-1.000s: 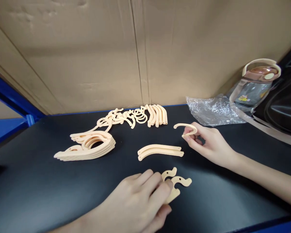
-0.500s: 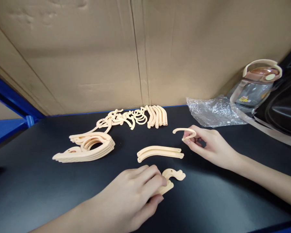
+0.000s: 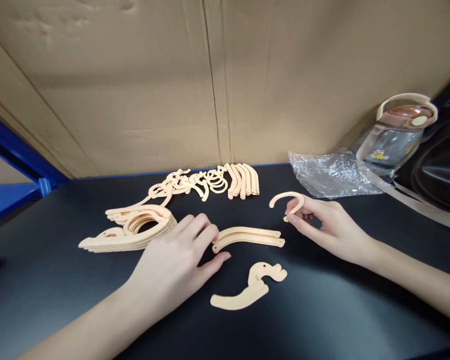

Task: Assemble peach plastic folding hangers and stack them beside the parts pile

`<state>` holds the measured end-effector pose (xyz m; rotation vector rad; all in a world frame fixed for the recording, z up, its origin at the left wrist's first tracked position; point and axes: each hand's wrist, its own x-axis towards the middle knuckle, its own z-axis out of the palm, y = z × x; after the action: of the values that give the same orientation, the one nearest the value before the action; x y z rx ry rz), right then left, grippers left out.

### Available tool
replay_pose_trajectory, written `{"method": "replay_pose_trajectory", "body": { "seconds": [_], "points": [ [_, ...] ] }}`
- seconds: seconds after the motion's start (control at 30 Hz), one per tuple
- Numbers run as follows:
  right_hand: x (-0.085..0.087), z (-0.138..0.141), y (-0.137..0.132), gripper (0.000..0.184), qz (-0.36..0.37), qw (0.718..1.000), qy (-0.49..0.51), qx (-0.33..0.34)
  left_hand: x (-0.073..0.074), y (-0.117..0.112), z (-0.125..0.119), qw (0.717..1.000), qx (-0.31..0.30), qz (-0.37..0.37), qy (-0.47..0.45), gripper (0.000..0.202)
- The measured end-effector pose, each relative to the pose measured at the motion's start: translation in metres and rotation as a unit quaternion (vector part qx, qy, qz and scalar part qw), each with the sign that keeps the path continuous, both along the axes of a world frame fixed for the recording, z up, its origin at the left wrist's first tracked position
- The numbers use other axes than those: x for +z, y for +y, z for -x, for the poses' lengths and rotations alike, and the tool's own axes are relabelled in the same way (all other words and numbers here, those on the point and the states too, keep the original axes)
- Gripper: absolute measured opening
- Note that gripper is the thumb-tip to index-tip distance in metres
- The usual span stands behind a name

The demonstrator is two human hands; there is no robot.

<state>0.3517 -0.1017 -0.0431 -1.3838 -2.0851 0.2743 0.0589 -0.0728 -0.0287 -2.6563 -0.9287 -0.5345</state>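
Observation:
Between the thumb and fingers of my right hand is a cream plastic hook, raised above the table with its curve to the upper left. My left hand has thumb and fingers apart, at the left end of two curved cream bars lying side by side; whether the fingertips touch them I cannot tell. Closer to me lies a cream hanger piece with a wavy, curled end and a small hole. Left of my left hand rests a stack of folded cream hangers, partly covered by that hand.
Along the back lie loose cream hooks and curled pieces beside a row of curved bars. A crumpled clear plastic bag, a strapped water bottle and a black object stand at right. Cardboard walls the back.
My left hand has let go of the wavy hanger piece and moved up and left to the two bars. My right hand has tilted the hook slightly, staying in place.

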Motion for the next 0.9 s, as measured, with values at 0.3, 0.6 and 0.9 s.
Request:
{"method": "replay_pose_trajectory", "body": {
  "seconds": [0.3,0.6,0.9],
  "points": [
    [0.0017,0.0000,-0.0006,0.014,0.002,1.000,0.000,-0.004,-0.0055,0.0019,-0.0019,0.999,0.021,0.008,0.033,0.019],
    [0.0006,0.0018,-0.0005,0.017,0.024,1.000,-0.007,-0.008,-0.0056,0.0004,-0.0043,0.999,0.008,-0.017,0.048,0.017],
    [0.0016,-0.0002,0.0001,0.018,0.029,0.999,-0.002,-0.013,-0.0013,0.0009,-0.0046,0.960,0.078,0.232,-0.136,0.016]
  ]
}}
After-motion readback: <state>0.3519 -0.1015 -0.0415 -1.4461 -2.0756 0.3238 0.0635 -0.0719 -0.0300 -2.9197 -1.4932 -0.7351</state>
